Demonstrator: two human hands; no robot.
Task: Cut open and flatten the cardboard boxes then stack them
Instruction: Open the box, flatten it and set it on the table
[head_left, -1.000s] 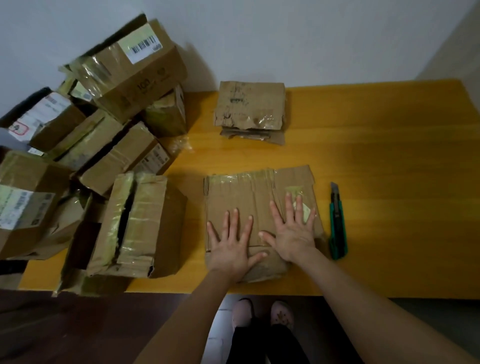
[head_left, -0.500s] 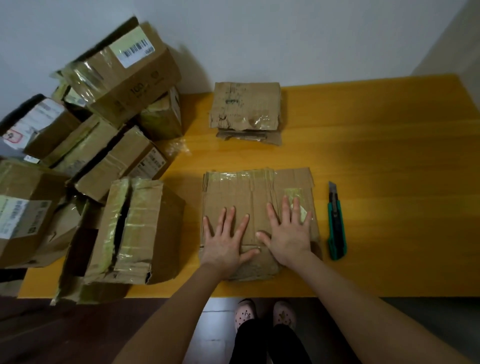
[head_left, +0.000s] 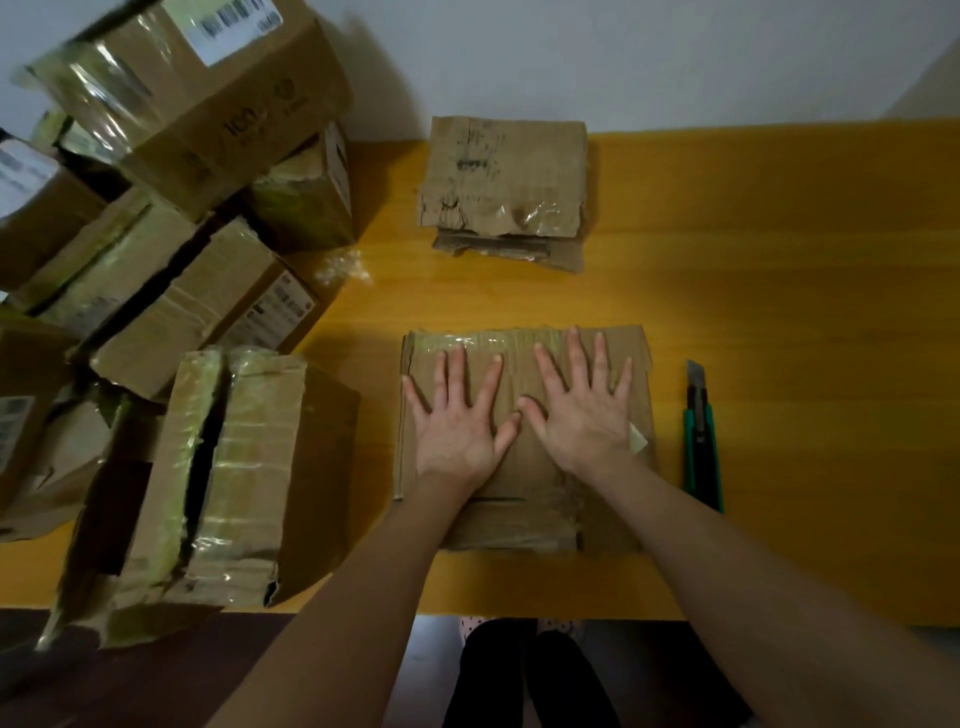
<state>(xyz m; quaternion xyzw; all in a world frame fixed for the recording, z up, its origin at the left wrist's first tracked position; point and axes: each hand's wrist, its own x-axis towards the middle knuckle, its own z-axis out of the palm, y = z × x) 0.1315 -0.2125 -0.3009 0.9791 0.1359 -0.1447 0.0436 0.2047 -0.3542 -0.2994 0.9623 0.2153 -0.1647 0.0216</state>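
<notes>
Flattened box (head_left: 524, 514) is pressed by left hand (head_left: 457, 423) and right hand (head_left: 584, 415), fingers splayed wide, nothing gripped; cutter (head_left: 702, 441) lies right of right hand.

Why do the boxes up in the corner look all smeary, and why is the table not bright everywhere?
Head view: the big brown cardboard box with the white label at top left is smeared like motion blur, its barcode unreadable; the clear tape on it glints; the yellow wooden table is brightest in a middle band and dims toward its near edge.
</notes>
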